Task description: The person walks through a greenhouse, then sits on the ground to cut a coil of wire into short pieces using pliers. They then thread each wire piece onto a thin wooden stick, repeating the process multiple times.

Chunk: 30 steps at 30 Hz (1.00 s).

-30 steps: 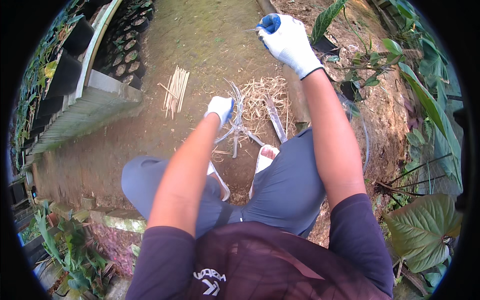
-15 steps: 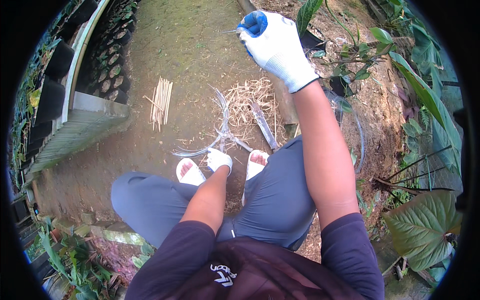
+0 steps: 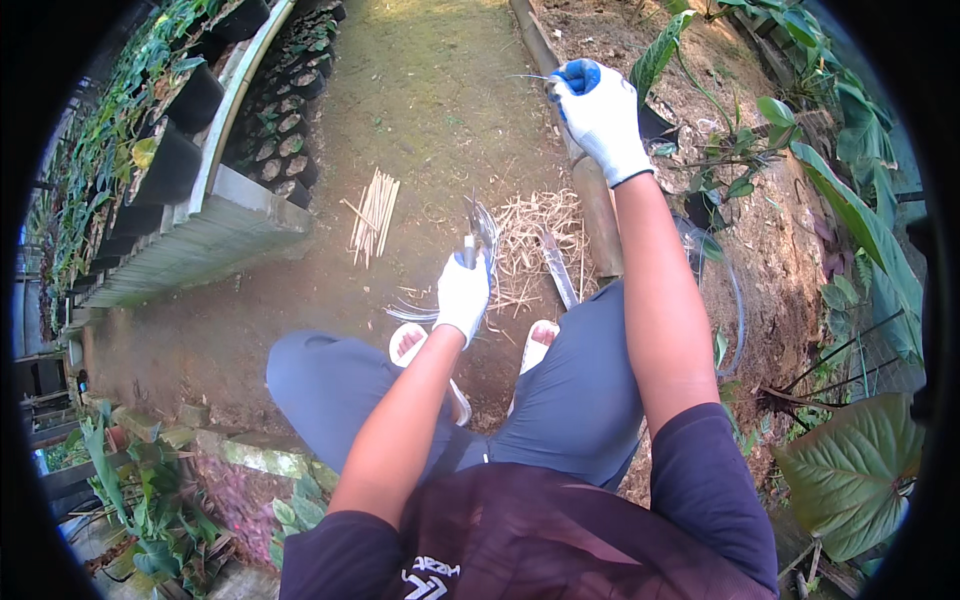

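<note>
Bare garden soil holds a finished bundle of pale split sticks (image 3: 373,214), while the gloved left hand (image 3: 463,293) grips thin grey strips (image 3: 483,225) and the raised right hand (image 3: 600,115) clamps another strand, so stripping looks midway.

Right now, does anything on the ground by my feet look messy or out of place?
Yes: pale dry shavings lie scattered over the dirt path beside a long-bladed knife lying loose near your foot. The bundle of thin light sticks sits tidy.
</note>
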Each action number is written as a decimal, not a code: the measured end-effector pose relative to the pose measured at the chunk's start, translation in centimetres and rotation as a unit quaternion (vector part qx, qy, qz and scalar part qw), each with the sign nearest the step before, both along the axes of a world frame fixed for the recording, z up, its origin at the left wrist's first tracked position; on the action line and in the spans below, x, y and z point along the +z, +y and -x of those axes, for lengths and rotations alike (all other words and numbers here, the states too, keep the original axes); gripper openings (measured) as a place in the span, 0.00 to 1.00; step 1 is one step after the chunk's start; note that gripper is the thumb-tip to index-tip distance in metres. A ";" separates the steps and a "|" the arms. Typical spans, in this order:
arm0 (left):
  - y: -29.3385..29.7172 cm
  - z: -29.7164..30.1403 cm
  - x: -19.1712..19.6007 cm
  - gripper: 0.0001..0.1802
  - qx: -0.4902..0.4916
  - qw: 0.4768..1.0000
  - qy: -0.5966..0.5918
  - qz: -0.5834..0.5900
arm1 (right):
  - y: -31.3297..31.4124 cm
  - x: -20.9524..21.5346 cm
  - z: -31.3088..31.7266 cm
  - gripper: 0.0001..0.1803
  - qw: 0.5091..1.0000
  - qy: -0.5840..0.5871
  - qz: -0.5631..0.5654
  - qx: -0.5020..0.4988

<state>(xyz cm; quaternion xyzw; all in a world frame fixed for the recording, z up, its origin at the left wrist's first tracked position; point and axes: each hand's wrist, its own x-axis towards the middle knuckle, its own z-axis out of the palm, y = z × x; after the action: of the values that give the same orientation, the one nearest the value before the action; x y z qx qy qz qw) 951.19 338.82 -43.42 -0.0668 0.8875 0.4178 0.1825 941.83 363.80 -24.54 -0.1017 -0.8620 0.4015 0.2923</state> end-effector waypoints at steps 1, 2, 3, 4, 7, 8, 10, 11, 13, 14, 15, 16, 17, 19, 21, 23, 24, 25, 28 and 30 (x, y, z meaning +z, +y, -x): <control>0.0 0.8 3.3 0.17 0.015 0.993 0.096 -0.065 | 0.2 0.4 -0.2 0.07 0.999 0.009 0.029 -0.020; -0.3 1.5 6.7 0.19 0.002 0.985 0.125 -0.120 | 0.3 0.7 -0.3 0.06 0.998 0.011 0.041 -0.038; -0.6 2.0 10.1 0.22 -0.013 0.968 0.172 -0.184 | 0.2 1.0 -0.4 0.06 0.997 0.004 0.053 -0.049; -1.2 2.3 13.2 0.25 -0.022 0.951 0.140 -0.276 | 0.0 1.1 -0.5 0.06 0.996 0.002 0.080 -0.035; -2.8 2.5 20.5 0.32 -0.109 0.934 0.042 -0.337 | -1.8 1.0 -0.5 0.06 0.977 0.012 0.211 0.027; -3.0 2.5 22.1 0.31 -0.156 0.928 0.028 -0.336 | -2.6 0.9 -0.6 0.07 0.974 0.013 0.224 0.037; -2.9 2.5 23.6 0.30 -0.209 0.912 0.036 -0.350 | -4.5 0.6 -0.7 0.07 0.969 -0.001 0.237 0.072; -2.5 2.4 23.7 0.29 -0.225 0.897 0.065 -0.374 | -5.4 0.4 -0.7 0.07 0.968 0.012 0.233 0.095; -1.7 2.2 23.0 0.27 -0.268 0.876 0.178 -0.359 | -7.1 -0.3 -0.7 0.08 0.953 -0.024 0.266 0.141; -1.3 2.1 22.5 0.26 -0.278 0.868 0.279 -0.300 | -7.8 -0.6 -0.7 0.07 0.939 -0.033 0.305 0.159; -1.1 1.9 22.0 0.26 -0.288 0.854 0.365 -0.234 | -8.3 -0.9 -0.7 0.06 0.922 -0.032 0.344 0.176; -0.9 1.7 21.5 0.25 -0.253 0.879 0.299 -0.273 | -8.6 -1.2 -0.7 0.06 0.878 0.000 0.430 0.210; -0.9 1.5 21.2 0.25 -0.248 0.878 0.331 -0.243 | -8.8 -1.4 -0.6 0.06 0.822 0.017 0.514 0.244; -1.1 1.4 21.0 0.24 -0.256 0.871 0.381 -0.173 | -8.9 -1.8 -0.6 0.06 0.699 0.035 0.648 0.301; -1.4 1.8 21.1 0.24 -0.261 0.852 0.426 -0.156 | -8.8 -2.1 -0.7 0.11 0.897 0.004 0.353 0.266; -1.5 2.5 21.4 0.23 -0.273 0.827 0.470 -0.143 | -8.8 -2.3 -0.7 0.13 0.945 0.014 0.200 0.260; -1.4 2.8 21.6 0.23 -0.297 0.820 0.466 -0.151 | -8.9 -2.4 -0.8 0.12 0.914 0.002 0.296 0.278; -1.4 2.9 21.7 0.23 -0.294 0.816 0.478 -0.138 | -9.0 -2.4 -0.8 0.11 0.887 -0.001 0.371 0.274; -1.2 3.2 22.2 0.23 -0.271 0.830 0.461 -0.156 | -9.4 -1.6 -1.2 0.06 0.849 -0.001 0.453 0.272; -1.5 3.1 22.5 0.23 -0.215 0.890 0.289 -0.281 | -9.3 -0.4 -1.4 0.05 0.963 -0.025 0.215 0.159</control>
<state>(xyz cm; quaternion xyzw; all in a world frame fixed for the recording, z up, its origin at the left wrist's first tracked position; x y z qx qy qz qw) 948.14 337.36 -20.93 0.3035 0.7393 0.6009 0.0145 943.25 354.53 -24.98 -0.0337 -0.7673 0.6162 0.1744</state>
